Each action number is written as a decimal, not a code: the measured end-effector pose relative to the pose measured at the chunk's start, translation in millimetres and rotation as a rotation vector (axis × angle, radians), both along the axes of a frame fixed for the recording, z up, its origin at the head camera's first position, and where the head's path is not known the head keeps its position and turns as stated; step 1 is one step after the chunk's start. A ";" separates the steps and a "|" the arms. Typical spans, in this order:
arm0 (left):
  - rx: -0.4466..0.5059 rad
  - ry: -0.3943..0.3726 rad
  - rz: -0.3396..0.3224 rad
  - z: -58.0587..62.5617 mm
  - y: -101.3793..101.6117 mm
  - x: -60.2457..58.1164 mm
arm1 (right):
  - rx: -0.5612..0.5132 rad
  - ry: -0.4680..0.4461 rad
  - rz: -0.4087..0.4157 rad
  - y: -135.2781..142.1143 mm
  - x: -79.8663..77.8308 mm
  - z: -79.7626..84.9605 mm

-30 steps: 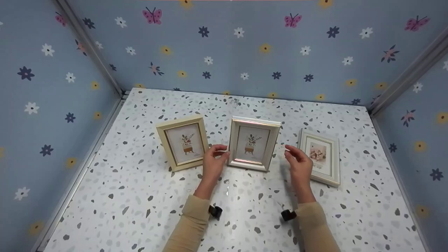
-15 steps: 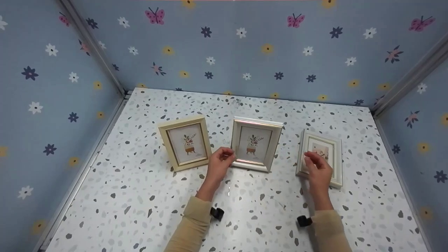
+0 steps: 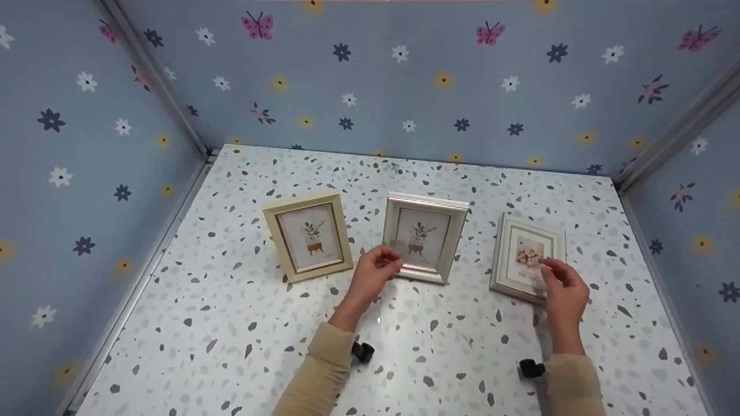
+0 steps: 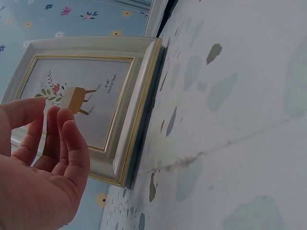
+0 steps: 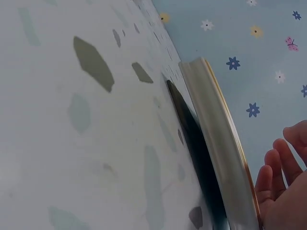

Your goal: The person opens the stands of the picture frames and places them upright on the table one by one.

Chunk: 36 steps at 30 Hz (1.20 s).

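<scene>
In the head view my left hand [image 3: 374, 274] is in front of the lower left of an upright silver-white picture frame [image 3: 426, 276], its fingers loosely bent with nothing between them. The left wrist view shows the fingertips apart from the print, a potted plant drawing, in that frame [image 4: 127, 124]. My right hand [image 3: 568, 294] overlaps the lower right of a pale picture frame [image 3: 502, 263] lying low on the table, with a pink flower print. Its fingers are loosely bent and hold nothing. In the right wrist view this frame [image 5: 216, 129] shows its side above a dark underside.
A cream-gold picture frame [image 3: 277, 237] stands upright on the left, close to the left hand. The speckled white table [image 3: 416, 358] is enclosed by blue flowered walls [image 3: 376, 75] at the back and both sides. Each wrist carries a small black camera.
My right hand has moved right from beside the middle frame to over the lying frame. My left hand has shifted slightly right, across the middle frame's lower corner. The frames stay in place.
</scene>
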<state>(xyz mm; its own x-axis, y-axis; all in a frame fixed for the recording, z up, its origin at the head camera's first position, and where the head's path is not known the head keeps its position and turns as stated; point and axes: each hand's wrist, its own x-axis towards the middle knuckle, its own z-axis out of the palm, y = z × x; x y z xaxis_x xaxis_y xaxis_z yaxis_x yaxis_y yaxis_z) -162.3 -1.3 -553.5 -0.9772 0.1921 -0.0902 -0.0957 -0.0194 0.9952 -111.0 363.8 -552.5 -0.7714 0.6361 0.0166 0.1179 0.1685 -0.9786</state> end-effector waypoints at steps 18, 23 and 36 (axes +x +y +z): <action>0.021 0.025 -0.088 -2.6 15.0 6.8 | 0.203 -0.303 -0.029 35.6 5.3 -9.5; 0.006 0.036 -0.115 -3.9 16.8 7.7 | 0.234 -0.363 0.033 41.0 5.8 -14.2; -0.028 -0.019 -0.176 -6.2 24.2 10.6 | 0.204 -0.465 0.034 44.2 1.1 -6.3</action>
<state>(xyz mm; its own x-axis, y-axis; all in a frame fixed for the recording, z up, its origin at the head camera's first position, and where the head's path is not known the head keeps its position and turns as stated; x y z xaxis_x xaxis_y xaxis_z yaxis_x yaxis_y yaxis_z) -151.7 22.9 -559.7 -0.9269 0.3568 -0.1165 -0.1144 0.0272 0.9931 -109.9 408.1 -558.8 -0.7470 0.6300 -0.2123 0.5245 0.3624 -0.7704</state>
